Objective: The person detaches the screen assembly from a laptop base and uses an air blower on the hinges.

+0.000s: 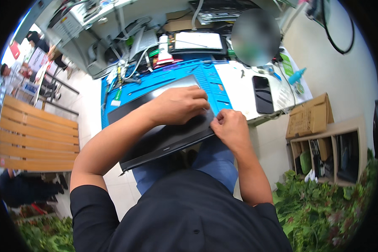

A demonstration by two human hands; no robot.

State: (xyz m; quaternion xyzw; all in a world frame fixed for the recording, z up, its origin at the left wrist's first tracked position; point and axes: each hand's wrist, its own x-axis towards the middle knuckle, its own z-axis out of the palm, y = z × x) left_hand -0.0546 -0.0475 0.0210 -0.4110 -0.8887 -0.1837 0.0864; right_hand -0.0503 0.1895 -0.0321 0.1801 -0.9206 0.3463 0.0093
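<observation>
A black laptop screen [168, 138] lies tilted on the blue work mat [149, 86], and its near edge sticks out over my lap. My left hand [181, 104] is closed above the panel, close to its right side. The fingers curl under, so what they hold, if anything, is hidden. At the screen's right edge, near the lower corner, my right hand [231, 128] pinches the frame between thumb and fingers. A thin dark strip runs along the near edge.
Screwdrivers and pliers [130, 77] lie at the mat's back left. A black phone [262, 94] rests on the white surface to the right, near a teal bottle [297, 76]. A cardboard box [308, 115] tops a wooden shelf [329, 138]. A slatted bench [38, 134] stands left.
</observation>
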